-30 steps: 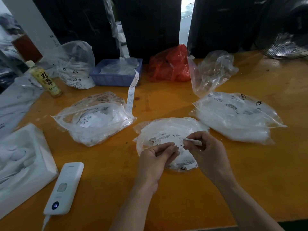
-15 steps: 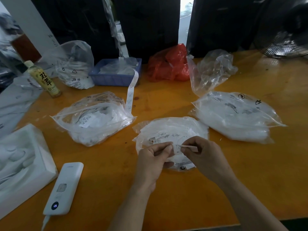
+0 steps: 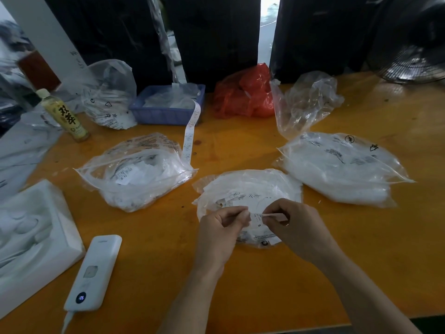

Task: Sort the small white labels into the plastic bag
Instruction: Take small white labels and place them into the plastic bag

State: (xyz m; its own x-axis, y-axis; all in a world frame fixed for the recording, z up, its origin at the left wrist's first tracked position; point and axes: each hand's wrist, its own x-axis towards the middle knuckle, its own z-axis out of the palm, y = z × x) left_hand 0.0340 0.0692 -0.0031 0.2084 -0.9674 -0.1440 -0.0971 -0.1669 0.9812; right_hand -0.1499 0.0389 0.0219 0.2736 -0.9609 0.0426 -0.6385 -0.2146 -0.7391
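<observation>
A clear plastic bag holding several small white labels lies flat on the orange table, just in front of my hands. My left hand and my right hand hover over its near half, fingertips nearly touching. Between them they pinch a small white printed label; a folded white strip sticks out rightward from my right fingers. To the left lies an open bag of labels, and a fuller bag sits to the right.
A white power bank with a cable and a white foam tray lie at the left. At the back stand a bottle, a blue basket trailing a label strip, a red bag and an empty clear bag. A fan is far right.
My hands have drawn slightly nearer to me over the bag. The left fingers have come onto the label held by the right hand, so both hands pinch it now.
</observation>
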